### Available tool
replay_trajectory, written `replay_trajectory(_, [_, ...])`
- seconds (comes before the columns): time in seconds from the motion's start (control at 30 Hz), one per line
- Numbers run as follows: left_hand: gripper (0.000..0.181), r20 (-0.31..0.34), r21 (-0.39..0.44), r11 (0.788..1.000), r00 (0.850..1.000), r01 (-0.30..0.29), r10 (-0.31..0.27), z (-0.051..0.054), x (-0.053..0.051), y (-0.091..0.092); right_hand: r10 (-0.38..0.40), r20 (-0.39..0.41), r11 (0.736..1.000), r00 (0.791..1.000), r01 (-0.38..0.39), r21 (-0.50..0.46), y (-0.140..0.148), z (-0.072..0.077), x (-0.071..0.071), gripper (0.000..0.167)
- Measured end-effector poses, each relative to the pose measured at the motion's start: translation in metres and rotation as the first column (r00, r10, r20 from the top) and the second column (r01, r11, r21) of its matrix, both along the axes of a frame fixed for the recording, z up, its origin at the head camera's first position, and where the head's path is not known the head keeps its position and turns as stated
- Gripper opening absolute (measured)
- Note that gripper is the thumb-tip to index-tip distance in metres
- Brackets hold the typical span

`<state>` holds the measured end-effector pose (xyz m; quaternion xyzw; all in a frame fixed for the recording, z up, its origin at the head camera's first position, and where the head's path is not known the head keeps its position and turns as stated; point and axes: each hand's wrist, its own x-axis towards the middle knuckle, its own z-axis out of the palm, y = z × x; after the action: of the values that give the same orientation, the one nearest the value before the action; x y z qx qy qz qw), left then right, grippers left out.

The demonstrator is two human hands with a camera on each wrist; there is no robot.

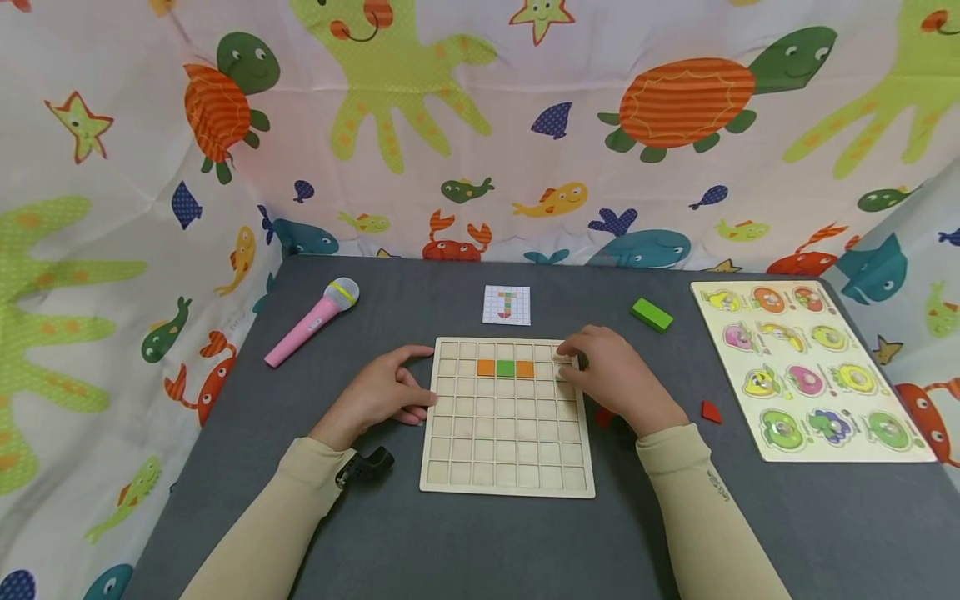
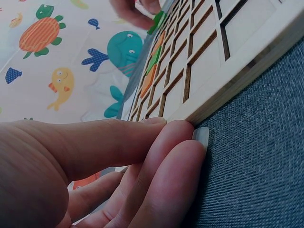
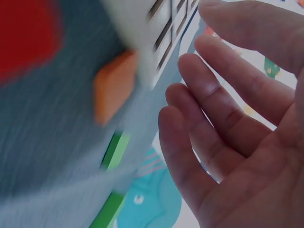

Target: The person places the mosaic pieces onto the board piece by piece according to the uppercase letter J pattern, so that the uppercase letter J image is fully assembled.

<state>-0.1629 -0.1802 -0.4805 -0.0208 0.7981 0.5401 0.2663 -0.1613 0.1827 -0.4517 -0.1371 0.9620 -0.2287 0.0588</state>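
Note:
A pale wooden grid board (image 1: 495, 451) lies on the dark table. In its second row sit an orange tile (image 1: 486, 367), a green tile (image 1: 506, 367) and another orange tile (image 1: 524, 369). My left hand (image 1: 382, 390) touches the board's left edge with bent, loose fingers; thumb and fingertips meet at the rim in the left wrist view. At the upper right edge is my right hand (image 1: 611, 375), fingers gently curved, thumb apart from the forefinger. A green piece (image 2: 156, 23) shows by its fingertips in the left wrist view; whether they touch it is unclear.
Beyond the board lies a pattern card (image 1: 507, 305). A pink microphone (image 1: 312, 322) is at left. Toward the right are a green block (image 1: 652, 315), a red piece (image 1: 711, 412) and a fruit puzzle board (image 1: 806, 375). A loose orange tile (image 3: 114, 88) lies near the right hand.

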Motion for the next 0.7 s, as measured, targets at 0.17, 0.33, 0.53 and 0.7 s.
replay_trajectory(0.17, [0.082, 0.006, -0.011, 1.0, 1.0, -0.002, 0.002, 0.001, 0.001, 0.001, -0.024, 0.008, 1.0, 1.0, 0.024, 0.016, 0.031, -0.001, 0.014, 0.026])
replay_trajectory(0.33, [0.082, 0.0, -0.011, 1.0, 1.0, 0.009, -0.009, 0.002, 0.001, 0.0, -0.037, 0.023, 0.999, 0.999, 0.036, 0.033, 0.055, -0.001, 0.03, 0.028])
replay_trajectory(0.53, [0.083, -0.005, -0.009, 1.0, 1.0, 0.015, -0.015, 0.001, 0.001, 0.0, -0.025, -0.001, 0.998, 1.0, 0.025, 0.051, 0.076, 0.0, 0.05, 0.027])
replay_trajectory(0.7, [0.082, 0.005, -0.019, 1.0, 1.0, 0.011, -0.011, 0.002, 0.001, -0.001, -0.034, -0.002, 0.997, 0.999, 0.034, 0.071, 0.087, 0.0, 0.068, 0.029])
